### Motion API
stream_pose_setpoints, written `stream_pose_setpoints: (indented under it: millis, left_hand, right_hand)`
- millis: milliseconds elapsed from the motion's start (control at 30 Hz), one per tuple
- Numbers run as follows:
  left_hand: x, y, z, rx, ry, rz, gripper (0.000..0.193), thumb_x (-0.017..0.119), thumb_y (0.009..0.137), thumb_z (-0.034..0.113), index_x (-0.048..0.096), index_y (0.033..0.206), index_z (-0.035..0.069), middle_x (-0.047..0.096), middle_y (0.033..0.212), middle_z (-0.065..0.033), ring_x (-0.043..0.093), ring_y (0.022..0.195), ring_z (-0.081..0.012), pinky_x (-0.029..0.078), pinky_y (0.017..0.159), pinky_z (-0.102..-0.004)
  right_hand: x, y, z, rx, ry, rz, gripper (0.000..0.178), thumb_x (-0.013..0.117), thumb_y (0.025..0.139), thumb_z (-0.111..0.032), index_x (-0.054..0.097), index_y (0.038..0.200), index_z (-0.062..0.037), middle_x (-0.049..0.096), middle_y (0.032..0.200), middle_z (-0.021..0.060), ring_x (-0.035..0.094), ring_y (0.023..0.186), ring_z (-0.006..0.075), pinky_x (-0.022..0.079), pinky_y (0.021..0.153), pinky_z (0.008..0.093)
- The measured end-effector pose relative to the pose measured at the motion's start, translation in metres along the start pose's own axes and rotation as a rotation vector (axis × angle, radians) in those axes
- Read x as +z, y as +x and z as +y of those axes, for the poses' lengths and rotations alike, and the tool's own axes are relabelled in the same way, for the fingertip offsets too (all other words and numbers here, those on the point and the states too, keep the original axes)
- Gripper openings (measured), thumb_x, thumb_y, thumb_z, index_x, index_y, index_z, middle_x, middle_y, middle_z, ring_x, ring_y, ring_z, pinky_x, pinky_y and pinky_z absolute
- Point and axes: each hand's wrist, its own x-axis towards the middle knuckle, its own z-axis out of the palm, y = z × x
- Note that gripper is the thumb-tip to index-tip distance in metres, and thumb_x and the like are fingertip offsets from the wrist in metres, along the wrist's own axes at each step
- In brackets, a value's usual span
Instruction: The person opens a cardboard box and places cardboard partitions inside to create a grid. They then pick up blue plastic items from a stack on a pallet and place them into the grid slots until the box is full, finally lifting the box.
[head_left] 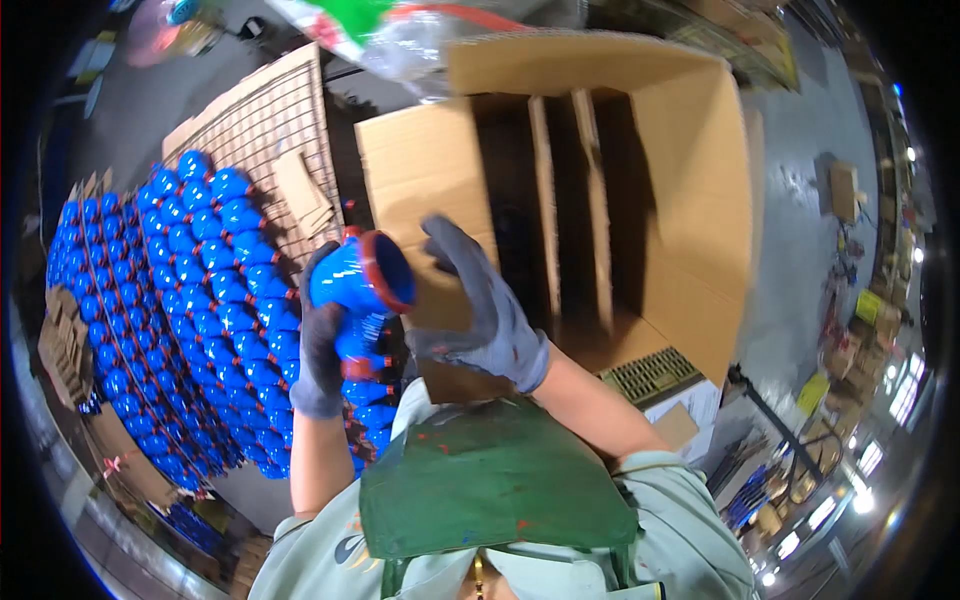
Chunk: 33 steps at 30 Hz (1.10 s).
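Held one blue fitting [343,282] beside the open box [705,190]

Had just the one up in the left hand [318,355], with gloved fingers wrapped round its body and its red-rimmed mouth turned toward the right! Had the right hand [485,320] close by: fingers spread, thumb apart, grasping nothing, apparently just short of contact.

Counted that single fitting, then, as clear of the rows [215,290] and outside the box, near the left flap [425,160]. Saw plenty more over on the left, packed in blue with red ends next to the wire grid [265,120]. Judged a great deal left to handle, going by that crowd! Spotted the box standing open, with upright dividers [600,230] inside and no fitting clearly visible between them. Could not call it unfilled, mind: too dark down there for any count.

Could not make out the box floor at all, nor the left fingertips behind the fitting. Could not tie the lower, blurred red ring to this fitting or to another behind it. Found part of the box's near side covered by the right hand and forearm, and the plastic wrap [405,50] cut off at the top.
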Motion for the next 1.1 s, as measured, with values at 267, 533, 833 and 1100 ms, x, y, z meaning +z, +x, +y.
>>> stream_pose_setpoints:
  millis: [267,533,833,1100]
  left_hand:
    - [0.221,-0.028,-0.033,0.844,1.299,-1.233,0.025,0.064,0.076,0.021,0.068,0.099,0.011,0.063,0.091,-0.0085,0.056,0.083,-0.0258,0.045,0.080,-0.0396]
    - [0.236,0.088,-0.279,0.220,2.018,-0.826,0.050,0.061,0.087,0.032,0.061,0.134,0.014,0.061,0.136,-0.0113,0.058,0.123,-0.0286,0.048,0.095,-0.0435]
    - [0.235,0.021,-0.138,0.294,1.687,-1.352,0.034,0.055,0.092,0.031,0.069,0.115,0.012,0.067,0.122,-0.0116,0.063,0.108,-0.0270,0.049,0.089,-0.0424]
    - [-0.150,0.154,-0.058,0.502,1.040,0.289,0.036,0.064,0.087,0.003,0.062,0.122,0.002,0.068,0.112,-0.0157,0.064,0.108,-0.0313,0.049,0.096,-0.0392]
  right_hand:
    - [-0.156,-0.012,0.072,0.444,1.582,0.093,0.073,0.055,0.095,-0.052,0.041,0.147,-0.0019,0.059,0.131,0.0230,0.061,0.116,0.0380,0.051,0.099,0.0515]
    - [-0.201,0.000,0.135,0.057,-0.430,0.276,0.056,0.077,0.081,-0.031,0.059,0.131,-0.0112,0.060,0.120,0.0197,0.060,0.107,0.0330,0.051,0.093,0.0426]
    - [-0.138,-0.018,0.261,0.261,-1.149,-0.585,0.056,0.063,0.084,-0.023,0.057,0.137,-0.0077,0.058,0.134,0.0259,0.053,0.124,0.0438,0.046,0.104,0.0513]
    - [-0.017,0.019,0.049,0.033,-0.699,0.050,0.049,0.066,0.086,-0.020,0.060,0.131,-0.0031,0.055,0.137,0.0164,0.045,0.132,0.0406,0.033,0.114,0.0467]
